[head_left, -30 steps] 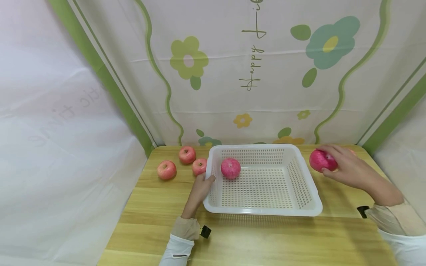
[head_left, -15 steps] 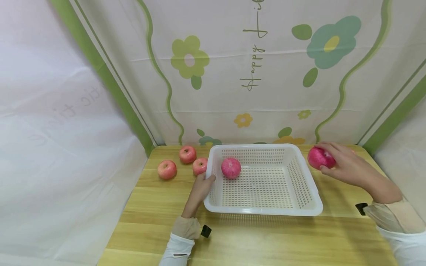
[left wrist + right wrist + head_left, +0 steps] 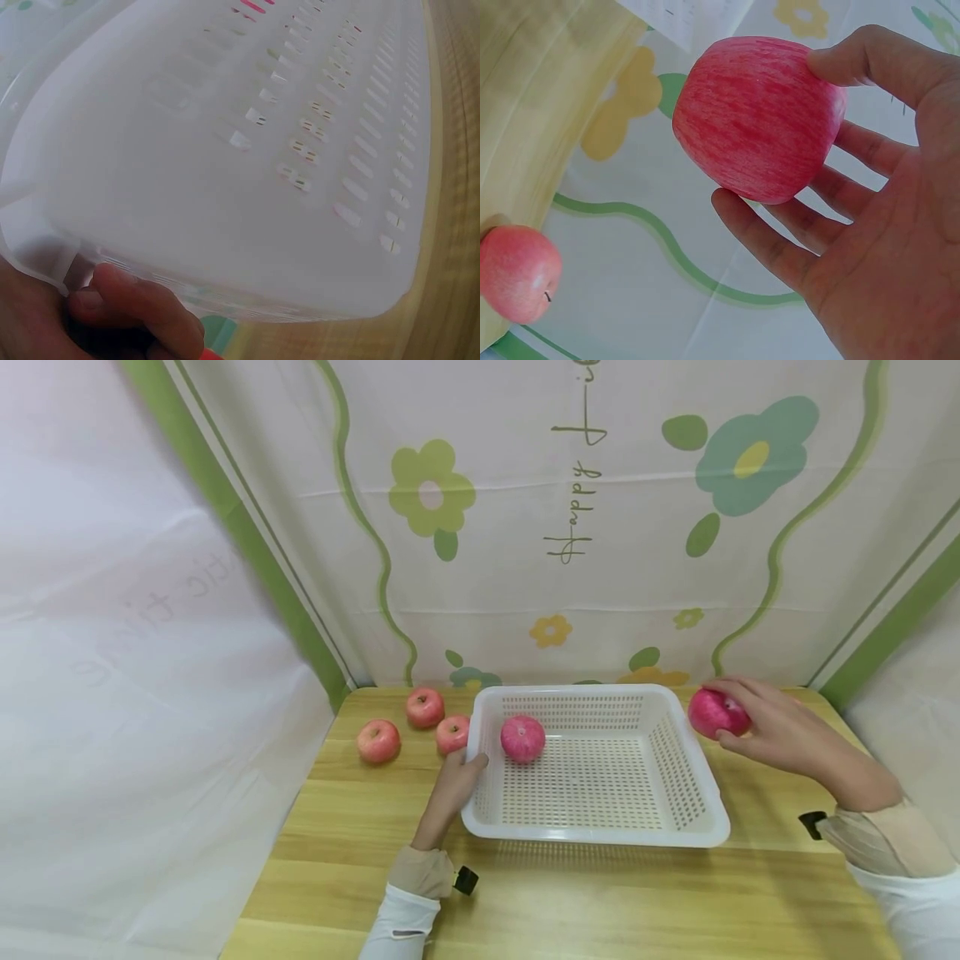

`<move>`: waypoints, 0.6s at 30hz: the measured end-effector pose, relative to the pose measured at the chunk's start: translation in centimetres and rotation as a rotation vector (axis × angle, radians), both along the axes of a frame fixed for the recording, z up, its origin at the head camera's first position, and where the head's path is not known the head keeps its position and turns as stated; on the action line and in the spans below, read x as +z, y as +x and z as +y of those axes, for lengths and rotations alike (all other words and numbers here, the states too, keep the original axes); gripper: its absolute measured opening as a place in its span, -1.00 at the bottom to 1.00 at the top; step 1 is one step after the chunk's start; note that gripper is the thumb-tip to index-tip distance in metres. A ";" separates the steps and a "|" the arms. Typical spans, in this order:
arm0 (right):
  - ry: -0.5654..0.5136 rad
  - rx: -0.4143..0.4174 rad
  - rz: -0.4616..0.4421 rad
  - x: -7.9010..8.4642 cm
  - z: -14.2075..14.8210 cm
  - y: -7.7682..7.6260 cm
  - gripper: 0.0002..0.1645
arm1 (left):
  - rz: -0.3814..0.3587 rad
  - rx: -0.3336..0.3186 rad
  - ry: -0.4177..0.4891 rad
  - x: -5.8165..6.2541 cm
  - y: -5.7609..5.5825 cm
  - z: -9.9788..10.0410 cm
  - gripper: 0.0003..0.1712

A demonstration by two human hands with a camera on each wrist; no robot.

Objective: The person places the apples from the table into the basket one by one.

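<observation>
Head view: the right hand (image 3: 791, 731), thumb and fingers clamped on a pink apple (image 3: 712, 714), has edged closer to the white basket (image 3: 596, 837), leaving that apple just outside its right rim, not yet in. Unlike that hand, the left hand (image 3: 453, 782) has stayed put since a second ago, fingers curled round the left rim.

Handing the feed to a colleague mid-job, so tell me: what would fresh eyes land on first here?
Probably the white basket near the far edge of the table, with a deep-pink apple inside toward its left end and the left hand gripping its left rim. Next would come the held apple, similarly deep pink, in the right hand just right of the basket. Three lighter apples sit to the basket's left.
</observation>
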State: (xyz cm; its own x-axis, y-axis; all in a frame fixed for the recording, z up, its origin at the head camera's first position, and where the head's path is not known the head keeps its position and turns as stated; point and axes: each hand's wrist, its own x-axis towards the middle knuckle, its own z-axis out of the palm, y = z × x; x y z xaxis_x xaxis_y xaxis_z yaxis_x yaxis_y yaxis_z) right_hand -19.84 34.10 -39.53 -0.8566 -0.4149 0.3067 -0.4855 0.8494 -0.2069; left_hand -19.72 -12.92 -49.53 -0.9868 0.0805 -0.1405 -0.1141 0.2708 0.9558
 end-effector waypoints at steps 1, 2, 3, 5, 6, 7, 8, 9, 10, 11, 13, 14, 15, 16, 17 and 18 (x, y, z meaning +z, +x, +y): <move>0.003 -0.002 -0.006 0.1 -0.1 0.0 -0.18 | -0.002 0.002 -0.001 0.0 0.0 0.0 -0.42; 0.006 -0.003 -0.011 0.1 -0.2 -0.1 -0.19 | -0.003 0.003 -0.002 0.0 0.0 0.0 -0.42; 0.009 -0.008 -0.017 0.2 -0.4 -0.1 -0.20 | -0.001 0.002 -0.003 0.0 0.0 0.0 -0.42; 0.018 -0.014 -0.028 0.2 -0.6 -0.2 -0.21 | -0.006 0.004 -0.004 0.0 0.0 0.1 -0.42; 0.021 -0.019 -0.031 0.2 -0.7 -0.2 -0.21 | -0.008 0.004 -0.004 0.0 -0.1 0.1 -0.41; 0.024 -0.021 -0.034 0.3 -0.8 -0.2 -0.21 | -0.008 0.004 -0.007 0.0 0.0 0.1 -0.41; 0.023 -0.019 -0.034 0.3 -0.9 -0.3 -0.21 | -0.009 0.005 -0.008 0.0 -0.1 0.1 -0.41; 0.020 -0.015 -0.036 0.3 -1.0 -0.4 -0.21 | -0.005 0.004 -0.013 0.0 -0.1 0.1 -0.41; 0.018 -0.004 -0.035 0.3 -1.1 -0.4 -0.21 | -0.006 0.007 -0.016 0.0 -0.1 0.2 -0.41; 0.013 0.004 -0.035 0.3 -1.2 -0.5 -0.21 | -0.003 0.008 -0.019 0.0 0.0 0.2 -0.41; 0.006 0.029 -0.031 0.3 -1.5 -0.6 -0.21 | 0.003 0.009 -0.026 0.0 0.0 0.2 -0.43; 0.002 0.041 -0.028 0.3 -1.6 -0.6 -0.21 | 0.007 0.009 -0.028 0.0 0.0 0.2 -0.43; 0.001 0.049 -0.026 0.3 -1.8 -0.7 -0.21 | 0.010 0.009 -0.031 0.0 0.0 0.2 -0.44; 0.001 0.055 -0.023 0.3 -1.9 -0.7 -0.21 | 0.009 0.010 -0.030 0.0 0.0 0.2 -0.44; 0.002 0.061 -0.021 0.3 -2.0 -0.7 -0.20 | 0.010 0.011 -0.031 0.0 0.0 0.2 -0.44; 0.003 0.068 -0.017 0.2 -2.1 -0.8 -0.20 | 0.008 0.011 -0.032 0.0 0.0 0.2 -0.44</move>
